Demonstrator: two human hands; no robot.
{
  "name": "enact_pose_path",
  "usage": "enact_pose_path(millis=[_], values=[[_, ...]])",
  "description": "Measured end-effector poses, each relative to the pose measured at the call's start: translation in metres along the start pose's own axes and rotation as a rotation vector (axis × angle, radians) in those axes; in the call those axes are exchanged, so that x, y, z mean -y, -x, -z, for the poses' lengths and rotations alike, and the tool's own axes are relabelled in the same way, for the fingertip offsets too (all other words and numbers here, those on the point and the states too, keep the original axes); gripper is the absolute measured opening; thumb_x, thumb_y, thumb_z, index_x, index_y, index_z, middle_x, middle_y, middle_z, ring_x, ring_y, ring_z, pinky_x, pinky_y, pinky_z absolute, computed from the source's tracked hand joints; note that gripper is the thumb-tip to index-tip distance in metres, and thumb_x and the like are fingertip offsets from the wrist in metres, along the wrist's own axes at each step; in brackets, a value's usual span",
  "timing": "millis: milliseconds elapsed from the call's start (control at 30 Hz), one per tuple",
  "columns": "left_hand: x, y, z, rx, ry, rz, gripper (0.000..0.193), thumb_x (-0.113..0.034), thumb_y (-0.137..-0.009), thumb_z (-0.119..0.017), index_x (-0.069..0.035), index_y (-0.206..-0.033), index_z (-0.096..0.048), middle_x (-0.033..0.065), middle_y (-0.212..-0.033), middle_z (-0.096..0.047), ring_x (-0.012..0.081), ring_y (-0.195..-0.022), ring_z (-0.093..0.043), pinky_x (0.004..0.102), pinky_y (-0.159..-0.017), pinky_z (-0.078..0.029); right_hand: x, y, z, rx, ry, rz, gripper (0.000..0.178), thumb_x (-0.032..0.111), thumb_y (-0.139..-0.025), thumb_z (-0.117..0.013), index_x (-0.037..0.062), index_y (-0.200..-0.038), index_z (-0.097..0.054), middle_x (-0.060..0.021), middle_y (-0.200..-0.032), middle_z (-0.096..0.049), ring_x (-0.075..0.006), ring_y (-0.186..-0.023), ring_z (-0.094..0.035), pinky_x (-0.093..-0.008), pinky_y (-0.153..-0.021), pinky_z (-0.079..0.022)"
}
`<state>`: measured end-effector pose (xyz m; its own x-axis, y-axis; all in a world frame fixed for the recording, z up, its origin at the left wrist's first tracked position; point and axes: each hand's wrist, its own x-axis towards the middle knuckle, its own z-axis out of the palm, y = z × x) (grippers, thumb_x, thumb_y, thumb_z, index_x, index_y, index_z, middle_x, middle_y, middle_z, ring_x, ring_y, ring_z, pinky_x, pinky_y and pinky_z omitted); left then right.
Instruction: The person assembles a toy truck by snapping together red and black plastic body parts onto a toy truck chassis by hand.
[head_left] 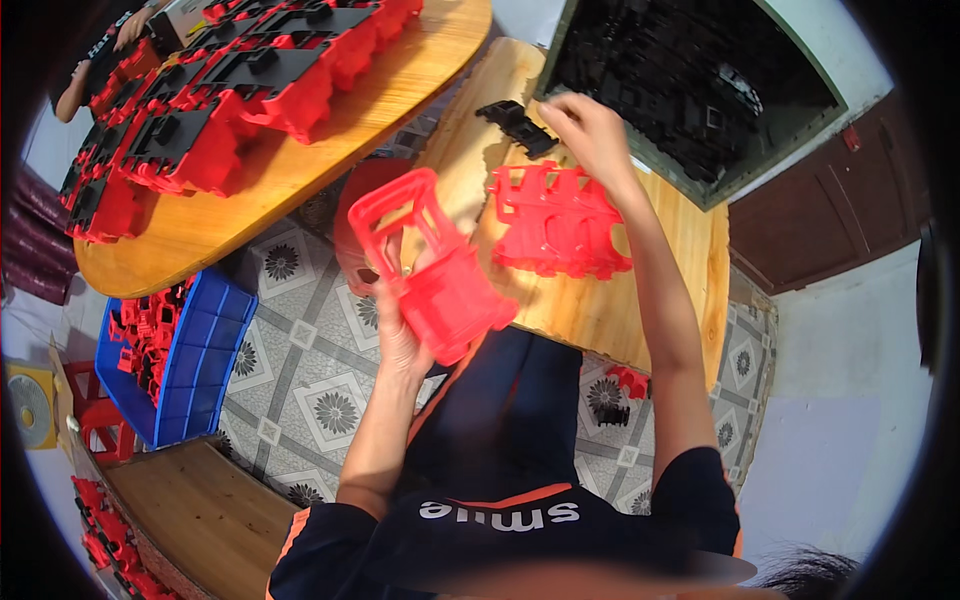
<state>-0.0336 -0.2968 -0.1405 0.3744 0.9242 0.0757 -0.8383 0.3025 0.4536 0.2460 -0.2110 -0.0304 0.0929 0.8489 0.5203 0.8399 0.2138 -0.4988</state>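
Observation:
My left hand (398, 335) grips a red plastic toy shell (450, 295) with an open rectangular frame at its upper end. The shell is tilted above the near left edge of the wooden table. My right hand (592, 135) is beside the tray's near left corner, its fingers loosely bent and nothing visible in them. Just left of those fingertips lies a black plastic part (518, 128). On the tabletop, left of my right forearm, rest red molded pieces (560, 225) with cut-out edges, partly overlapped by that arm.
A green-rimmed tray (690, 190) of black parts occupies the table's far right. Rows of red-and-black assemblies (255, 75) cover another table (370, 120) at the upper left. Below it stands a blue crate (205, 360) of red parts. Another person's hand (130, 30) shows at far left.

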Motion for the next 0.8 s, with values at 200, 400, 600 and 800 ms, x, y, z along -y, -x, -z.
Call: enact_pose_path(millis=[200,400,600,800], values=[[-0.022,0.022,0.031,-0.112,0.077,0.003,0.095,-0.069,-0.081,-0.061,-0.013,-0.151,-0.030,0.0213,-0.148,-0.040,0.0312,-0.126,-0.051,0.0460,-0.104,-0.045,-0.070,-0.097,-0.115,0.316,0.485,-0.450,0.062,0.054,-0.078,-0.069,-0.0007,-0.108,-0.069,-0.0215,-0.116,-0.066,-0.0359,-0.110,-0.063,-0.0434,-0.092,-0.050],[-0.023,0.046,0.062,-0.104,0.106,0.277,0.117,-0.068,-0.070,-0.073,0.004,-0.149,-0.025,0.0228,-0.143,-0.045,0.0317,-0.125,-0.052,0.0465,-0.103,-0.046,-0.050,-0.072,-0.031,-0.041,0.429,-0.143,0.055,0.053,-0.071,-0.069,0.0002,-0.085,-0.073,-0.0208,-0.088,-0.071,-0.0383,-0.083,-0.069,-0.0432,-0.078,-0.056],[0.012,0.053,0.040,-0.081,0.085,0.259,0.110,-0.066,-0.067,-0.077,-0.015,-0.151,-0.027,0.0214,-0.148,-0.037,0.0380,-0.129,-0.048,0.0543,-0.107,-0.043,-0.078,0.140,0.098,-0.671,-0.652,-0.414,0.022,0.012,-0.090,-0.069,-0.0019,-0.106,-0.061,-0.0082,-0.094,-0.067,-0.0132,-0.078,-0.065,-0.0255,-0.072,-0.053],[0.044,0.065,0.020,-0.016,0.148,0.365,0.058,-0.036,-0.083,-0.076,-0.013,-0.131,-0.054,0.0271,-0.145,-0.039,0.0404,-0.131,-0.044,0.0547,-0.108,-0.040,-0.088,0.300,0.098,-0.584,-0.504,-0.546,0.024,0.003,-0.086,-0.068,-0.0011,-0.108,-0.061,-0.0061,-0.100,-0.066,-0.0167,-0.089,-0.065,-0.0313,-0.076,-0.053]])
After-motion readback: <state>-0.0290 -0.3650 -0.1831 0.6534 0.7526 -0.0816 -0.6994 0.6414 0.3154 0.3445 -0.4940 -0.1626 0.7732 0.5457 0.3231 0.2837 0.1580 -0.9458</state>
